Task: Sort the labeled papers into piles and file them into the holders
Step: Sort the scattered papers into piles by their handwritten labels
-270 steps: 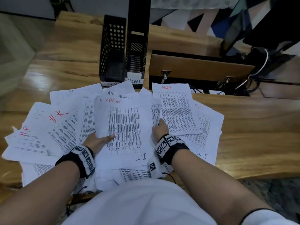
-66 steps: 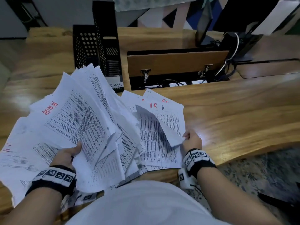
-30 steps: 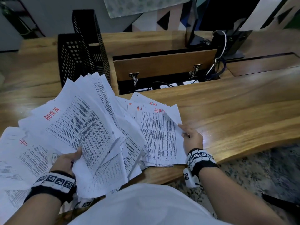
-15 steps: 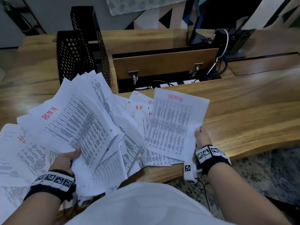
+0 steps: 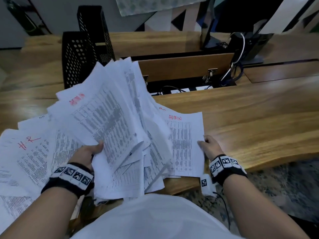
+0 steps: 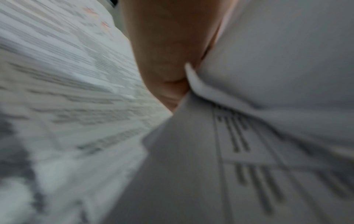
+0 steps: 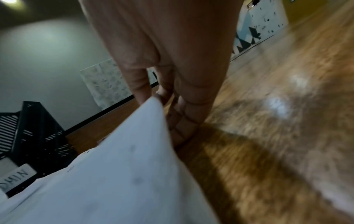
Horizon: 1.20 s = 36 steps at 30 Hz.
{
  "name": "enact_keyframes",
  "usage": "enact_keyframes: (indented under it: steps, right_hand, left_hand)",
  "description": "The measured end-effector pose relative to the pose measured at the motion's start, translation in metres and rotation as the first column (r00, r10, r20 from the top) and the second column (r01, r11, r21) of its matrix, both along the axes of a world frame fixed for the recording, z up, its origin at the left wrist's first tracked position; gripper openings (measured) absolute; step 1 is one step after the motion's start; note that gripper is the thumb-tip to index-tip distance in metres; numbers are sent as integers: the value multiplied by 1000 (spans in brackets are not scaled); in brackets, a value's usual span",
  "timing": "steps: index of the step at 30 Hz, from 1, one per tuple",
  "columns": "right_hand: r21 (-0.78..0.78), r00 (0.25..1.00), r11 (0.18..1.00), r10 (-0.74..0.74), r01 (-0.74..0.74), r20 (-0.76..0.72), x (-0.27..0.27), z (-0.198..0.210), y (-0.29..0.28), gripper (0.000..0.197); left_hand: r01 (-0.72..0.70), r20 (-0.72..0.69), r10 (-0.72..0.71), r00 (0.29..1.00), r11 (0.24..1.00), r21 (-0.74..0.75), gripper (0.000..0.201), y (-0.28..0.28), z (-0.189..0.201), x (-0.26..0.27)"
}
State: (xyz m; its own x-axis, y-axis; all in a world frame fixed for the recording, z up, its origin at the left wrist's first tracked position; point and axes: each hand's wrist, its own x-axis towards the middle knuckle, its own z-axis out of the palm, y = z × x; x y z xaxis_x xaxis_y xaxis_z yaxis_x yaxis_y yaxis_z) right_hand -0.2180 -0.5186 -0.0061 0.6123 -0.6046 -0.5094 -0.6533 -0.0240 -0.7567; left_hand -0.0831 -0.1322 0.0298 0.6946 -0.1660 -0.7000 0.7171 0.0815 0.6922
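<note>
On the wooden bench [image 5: 250,121], just in front of the person, lies the paper being sorted: a sheet marked ADMIN in red [image 5: 185,144], flat on a few other sheets at the near edge. The right hand [image 5: 209,146] has its grip on that sheet's right edge, thumb on top and fingers [image 7: 184,119] curled under, pinching the paper between them. Left of the ADMIN sheet, the left hand [image 5: 86,155] holds up a fanned stack [image 5: 117,121], thumb pressed on its top page and the other fingers hidden beneath; the top page of the stack also reads ADMIN in red. Further left of the ADMIN sheet, loose pages [image 5: 32,152] spread over the bench, one marked H.R in red. Beyond the stack, far from the ADMIN sheet, stand two black perforated holders [image 5: 76,56] side by side; the right wrist view shows a white label reading ADMIN on one. Behind the ADMIN sheet a wooden flap [image 5: 186,66] stands open over a cable recess with sockets and wires
</note>
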Motion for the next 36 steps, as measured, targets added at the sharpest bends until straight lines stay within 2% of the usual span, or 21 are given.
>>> enact_keyframes:
  steps: [2,4,7,9,11,12,13,14,16,18,20,22,24,26,28,30,33,36]
  right_hand:
    - [-35,1000,999,12,-12,-19,-1,-2,4,27]
    - [-20,997,999,44,-45,-57,-2,-7,5,36]
    - [83,993,995,68,-60,-99,0,-4,0,25]
    - [184,990,982,58,-34,-128,0,6,-2,13]
    - [184,989,982,63,-37,-134,-1,9,-10,19]
    - [263,994,965,34,-5,-105,-3,9,-11,25]
    - [353,998,934,-48,58,-37,-6,10,-11,29]
    - [437,995,895,-99,93,-10,-9,8,-14,30]
    - [433,1000,901,16,-9,-12,-9,0,-18,45]
    - [284,989,953,134,-110,-69,-9,-5,-19,63]
    - [179,992,981,90,-73,-93,-7,-2,-27,67]
    - [97,994,995,4,7,-112,-7,8,-47,55]
    - [8,988,996,-84,86,-128,-6,20,-75,58]
    - [-83,979,987,-145,134,-142,-5,31,-103,66]
    - [-185,970,975,-156,121,-185,-2,43,-127,64]
    - [-293,966,954,-135,66,-220,4,52,-146,56]
    - [-442,928,896,-138,-32,-346,12,61,-161,55]
    - [-481,867,857,-86,-187,-491,12,65,-162,45]
  left_hand:
    - [69,6,-69,998,997,-45,28,-26,7,2]
    - [150,2,-150,989,988,-36,32,-48,6,5]
    - [274,-6,-276,961,949,153,53,-76,-4,10]
    - [366,15,-389,921,879,307,52,-100,-12,9]
    - [490,-26,-545,838,732,473,42,-123,-18,2]
    - [535,-61,-609,791,640,551,44,-131,-21,-2]
    - [546,-77,-629,774,599,586,49,-138,-24,-5]
    - [535,-68,-627,776,597,598,52,-144,-25,-10]
    - [500,-18,-596,803,657,564,57,-153,-31,-15]
    - [508,29,-600,800,701,501,58,-159,-31,-18]
    - [505,82,-588,805,752,424,48,-162,-31,-20]
    - [438,108,-483,869,852,288,39,-161,-32,-18]
    - [337,130,-375,918,909,246,32,-154,-34,-17]
    - [295,168,-360,918,901,318,29,-143,-38,-16]
    - [296,170,-377,910,881,370,30,-131,-43,-16]
    - [322,160,-400,902,873,367,34,-123,-48,-18]
    - [365,178,-460,870,842,397,37,-123,-49,-21]
    - [400,205,-519,830,810,428,41,-126,-47,-25]
